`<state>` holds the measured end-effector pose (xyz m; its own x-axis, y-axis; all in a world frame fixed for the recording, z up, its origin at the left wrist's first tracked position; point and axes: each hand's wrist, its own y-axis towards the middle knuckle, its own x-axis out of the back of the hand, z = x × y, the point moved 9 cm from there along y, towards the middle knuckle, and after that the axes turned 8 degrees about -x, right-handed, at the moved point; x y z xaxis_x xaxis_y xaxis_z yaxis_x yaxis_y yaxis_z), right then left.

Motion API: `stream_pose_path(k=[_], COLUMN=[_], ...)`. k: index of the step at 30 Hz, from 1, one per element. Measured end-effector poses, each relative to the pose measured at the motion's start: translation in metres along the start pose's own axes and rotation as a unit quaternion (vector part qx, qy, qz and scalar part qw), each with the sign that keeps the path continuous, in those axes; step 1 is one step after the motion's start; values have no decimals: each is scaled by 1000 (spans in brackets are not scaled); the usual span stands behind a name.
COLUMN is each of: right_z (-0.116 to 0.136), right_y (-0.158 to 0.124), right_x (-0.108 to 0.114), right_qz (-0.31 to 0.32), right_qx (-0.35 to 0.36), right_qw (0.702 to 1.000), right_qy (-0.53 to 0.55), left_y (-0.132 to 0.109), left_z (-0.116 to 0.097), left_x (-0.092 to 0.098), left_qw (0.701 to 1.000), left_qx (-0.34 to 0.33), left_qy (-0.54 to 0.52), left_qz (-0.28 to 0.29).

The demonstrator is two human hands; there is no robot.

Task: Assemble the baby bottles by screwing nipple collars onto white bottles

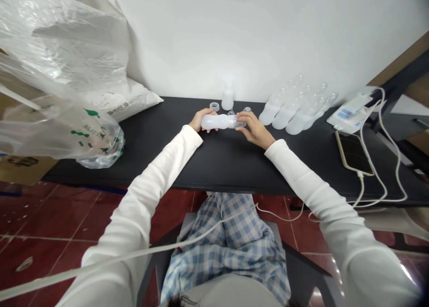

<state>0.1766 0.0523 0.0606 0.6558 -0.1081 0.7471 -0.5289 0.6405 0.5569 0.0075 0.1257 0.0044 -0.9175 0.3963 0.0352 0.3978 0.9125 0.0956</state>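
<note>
A frosted white baby bottle [216, 121] lies sideways in the air just above the black table, its clear cap pointing right. Its rounded base end rests in my left hand [202, 119], whose fingers curl beneath it. My right hand [254, 129] grips the clear cap end between thumb and fingers. Behind the hands stands another frosted bottle [228, 99] against the wall. Close by are a ring-shaped collar [214, 106] and a small clear part [247, 109]. Another clear piece is partly hidden behind the held bottle.
Several capped bottles [295, 112] lie in a group on the right of the black table [228, 164]. Farther right are a phone [354, 153], a white power strip [350, 112] and loose cables. Plastic bags [97, 137] and a large white sack [80, 43] crowd the left.
</note>
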Motion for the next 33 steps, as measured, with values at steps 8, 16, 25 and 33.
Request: stream_pose_path(k=[8,16,25,33], right_z=[-4,-30,-30,-20], right_y=[-1,-3,-1,1], right_x=[1,-4,-6,0], right_qz=[16,-2,-5,-37], right_qx=[-7,-169,-146,-54], right_qw=[999,984,986,995], right_qy=[29,50,83,70], left_y=[-3,-4,-2,0], left_z=[-5,-11,-10,-4], left_x=[-1,-6,-1,9], left_qw=[1000,998,997,996], left_qx=[-3,-34,-27,0], left_qy=[11,53,52,14], left_qz=[-11,-30,-52,-85])
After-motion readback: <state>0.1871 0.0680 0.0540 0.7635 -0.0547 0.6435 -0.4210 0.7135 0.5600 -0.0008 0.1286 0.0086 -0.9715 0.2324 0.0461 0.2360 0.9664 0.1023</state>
